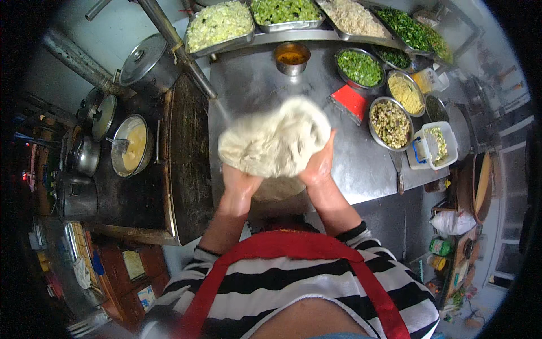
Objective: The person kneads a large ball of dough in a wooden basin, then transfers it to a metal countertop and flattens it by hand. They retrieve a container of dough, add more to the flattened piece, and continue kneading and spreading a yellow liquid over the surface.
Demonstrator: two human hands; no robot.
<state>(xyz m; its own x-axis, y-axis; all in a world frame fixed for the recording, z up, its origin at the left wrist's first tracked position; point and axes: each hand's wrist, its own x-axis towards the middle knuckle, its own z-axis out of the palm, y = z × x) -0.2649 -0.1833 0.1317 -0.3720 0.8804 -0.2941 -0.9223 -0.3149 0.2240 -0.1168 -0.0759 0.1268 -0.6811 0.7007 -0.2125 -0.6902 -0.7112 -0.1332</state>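
A large, soft lump of pale dough [275, 142] fills the middle of the view, raised over the steel worktop [262, 84]. My left hand [240, 180] supports its near left underside. On the right, my right hand [320, 165] cups the other end, thumb side along the dough's edge. Most of the fingers on both hands are hidden beneath the dough, and its upper outline is blurred. Below the dough, close to my body, a round, pale brown patch [279, 188] shows on the worktop; what it is cannot be made out.
A red scraper [349, 102] lies beyond my right hand, near bowls of chopped greens [360, 68] and diced filling [390, 123]. A steel bowl of reddish sauce [292, 58] stands at the back. To the left, a pan of yellowish batter [134, 146] sits on the dark stove [139, 195].
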